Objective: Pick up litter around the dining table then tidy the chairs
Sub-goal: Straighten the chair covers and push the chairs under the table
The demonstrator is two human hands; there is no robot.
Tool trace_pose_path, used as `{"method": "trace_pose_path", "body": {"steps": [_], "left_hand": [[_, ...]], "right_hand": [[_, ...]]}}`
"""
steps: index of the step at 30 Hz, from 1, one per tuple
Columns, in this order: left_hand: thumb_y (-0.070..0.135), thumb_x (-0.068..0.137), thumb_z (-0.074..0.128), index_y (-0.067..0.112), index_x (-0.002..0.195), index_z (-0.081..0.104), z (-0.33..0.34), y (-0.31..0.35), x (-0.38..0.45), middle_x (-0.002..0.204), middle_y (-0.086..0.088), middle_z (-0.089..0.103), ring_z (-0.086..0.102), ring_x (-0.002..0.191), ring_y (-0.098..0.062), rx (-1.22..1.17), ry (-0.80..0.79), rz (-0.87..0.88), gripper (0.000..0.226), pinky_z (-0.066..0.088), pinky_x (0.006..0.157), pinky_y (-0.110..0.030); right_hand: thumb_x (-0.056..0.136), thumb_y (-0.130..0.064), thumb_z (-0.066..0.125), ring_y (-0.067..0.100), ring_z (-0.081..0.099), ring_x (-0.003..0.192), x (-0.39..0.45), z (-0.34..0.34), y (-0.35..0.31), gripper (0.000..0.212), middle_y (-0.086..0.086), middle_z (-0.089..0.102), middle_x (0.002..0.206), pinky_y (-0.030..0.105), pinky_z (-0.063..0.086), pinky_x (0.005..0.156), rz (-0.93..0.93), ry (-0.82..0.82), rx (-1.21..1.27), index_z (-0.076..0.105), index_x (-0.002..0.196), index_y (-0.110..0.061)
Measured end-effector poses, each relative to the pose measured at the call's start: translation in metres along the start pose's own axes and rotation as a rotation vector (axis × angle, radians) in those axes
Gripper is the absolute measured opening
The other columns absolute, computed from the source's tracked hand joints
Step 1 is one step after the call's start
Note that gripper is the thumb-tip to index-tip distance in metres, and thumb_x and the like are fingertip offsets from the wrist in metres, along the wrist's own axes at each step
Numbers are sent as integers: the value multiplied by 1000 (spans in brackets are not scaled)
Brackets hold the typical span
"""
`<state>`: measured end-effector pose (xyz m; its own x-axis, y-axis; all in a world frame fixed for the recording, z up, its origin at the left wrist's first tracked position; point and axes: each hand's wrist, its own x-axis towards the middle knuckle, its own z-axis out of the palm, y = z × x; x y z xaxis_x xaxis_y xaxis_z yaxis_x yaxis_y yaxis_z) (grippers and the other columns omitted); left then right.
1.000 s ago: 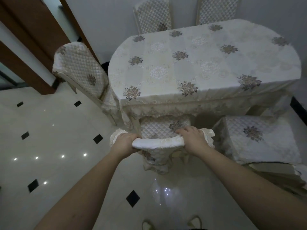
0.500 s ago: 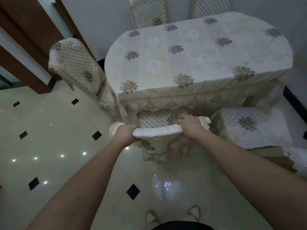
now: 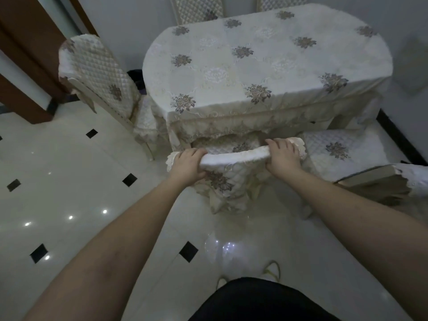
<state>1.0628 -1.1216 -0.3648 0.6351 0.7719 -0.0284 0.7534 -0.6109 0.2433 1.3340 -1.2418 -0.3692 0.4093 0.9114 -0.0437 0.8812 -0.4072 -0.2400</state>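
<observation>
A dining table [image 3: 266, 66] under a cream flowered cloth fills the upper middle. In front of it stands a chair [image 3: 234, 158] with a quilted cream cover, its seat tucked under the table's edge. My left hand [image 3: 187, 164] grips the left end of the chair's top rail. My right hand [image 3: 283, 156] grips the right end of the same rail. Both arms reach forward from the bottom of the view.
A second covered chair [image 3: 342, 151] stands to the right, pulled out from the table. A third chair [image 3: 97, 82] stands at the table's left end, and two more chair backs [image 3: 196, 10] show behind the table. The glossy tiled floor [image 3: 69, 181] stretches left; my feet are below.
The chair has slid further in under the table's edge with both hands still on its top rail. The view has tilted down, so my feet and dark clothing now show.
</observation>
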Motion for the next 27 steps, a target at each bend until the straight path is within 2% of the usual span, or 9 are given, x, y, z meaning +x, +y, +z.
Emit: {"method": "trace_pose_path", "body": {"steps": [8, 11, 17, 21, 27], "left_hand": [[38, 84, 66, 21, 139, 45, -5, -3, -12, 135, -5, 51, 47, 123, -26, -20, 0, 78, 61, 37, 101, -40], [38, 87, 62, 21, 140, 44, -8, 2, -16, 138, -5, 49, 45, 126, -26, -33, 23, 98, 58, 36, 103, -41], [42, 90, 55, 23, 143, 37, -7, 24, -21, 146, -5, 41, 35, 134, -25, -10, 22, 161, 59, 28, 110, -43], [44, 92, 49, 26, 145, 32, 0, 63, -18, 151, -5, 34, 26, 140, -23, 20, 31, 280, 58, 21, 112, -44], [47, 93, 47, 22, 145, 34, 16, 132, -13, 151, -8, 34, 28, 141, -25, 104, 54, 436, 60, 21, 113, -46]], "right_hand": [[86, -17, 57, 29, 8, 146, -42, -5, -30, 77, 8, 4, 160, 49, 10, 116, 8, 13, 29, 18, 151, -26], [86, -20, 56, 29, 10, 145, -53, -3, -34, 77, 8, 7, 160, 48, 8, 118, -3, 0, 14, 16, 152, -25], [84, -24, 56, 27, 11, 145, -81, -8, -18, 76, 5, 17, 158, 47, 16, 116, 13, 0, 36, 20, 151, -26], [88, -29, 56, 26, 13, 145, -105, -21, 4, 75, 4, 18, 158, 48, 17, 117, 86, 14, 41, 17, 152, -29], [91, -38, 54, 26, 11, 146, -153, -48, 55, 67, 5, 15, 159, 48, 17, 115, 225, 63, 15, 22, 150, -29]]}}
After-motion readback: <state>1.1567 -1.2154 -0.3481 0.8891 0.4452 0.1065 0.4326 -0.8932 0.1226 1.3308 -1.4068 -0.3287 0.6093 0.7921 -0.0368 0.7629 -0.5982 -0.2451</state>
